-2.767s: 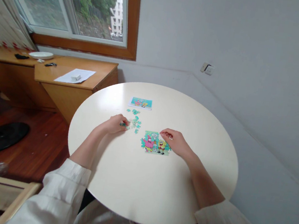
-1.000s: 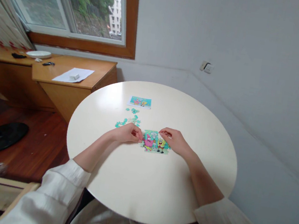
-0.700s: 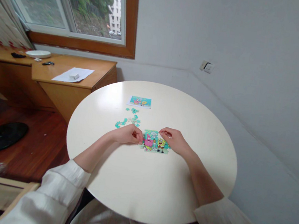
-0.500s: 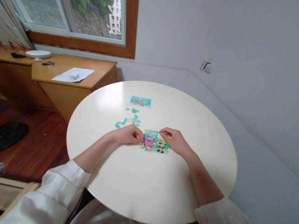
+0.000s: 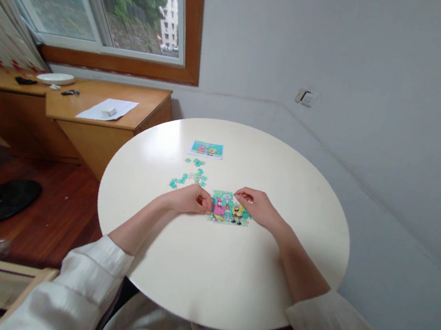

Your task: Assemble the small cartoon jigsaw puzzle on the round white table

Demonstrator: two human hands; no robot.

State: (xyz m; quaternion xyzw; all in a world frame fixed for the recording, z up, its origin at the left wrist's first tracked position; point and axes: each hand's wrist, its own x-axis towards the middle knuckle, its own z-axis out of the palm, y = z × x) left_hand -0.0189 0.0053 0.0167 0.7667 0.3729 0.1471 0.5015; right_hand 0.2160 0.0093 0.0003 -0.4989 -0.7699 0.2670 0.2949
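A partly joined jigsaw puzzle lies flat on the white round table, showing a pink starfish, a pale green figure and a yellow sponge character. At its left edge my left hand is closed, with thumb and fingertips pinched on the border. My right hand comes in from the other side, its fingers bent together over the upper right part of the puzzle and covering some of it. Loose green jigsaw pieces are scattered beyond my left hand. Farther back rests a picture card with similar characters.
The round table has a curved edge close to my body. Behind it on the left, a wooden desk carries a paper sheet, a small white box and a white plate. A wall stands at the right.
Both hands stay at the puzzle in nearly the same pose. The loose pieces and the card have not moved on the table; the whole view shifts very slightly.
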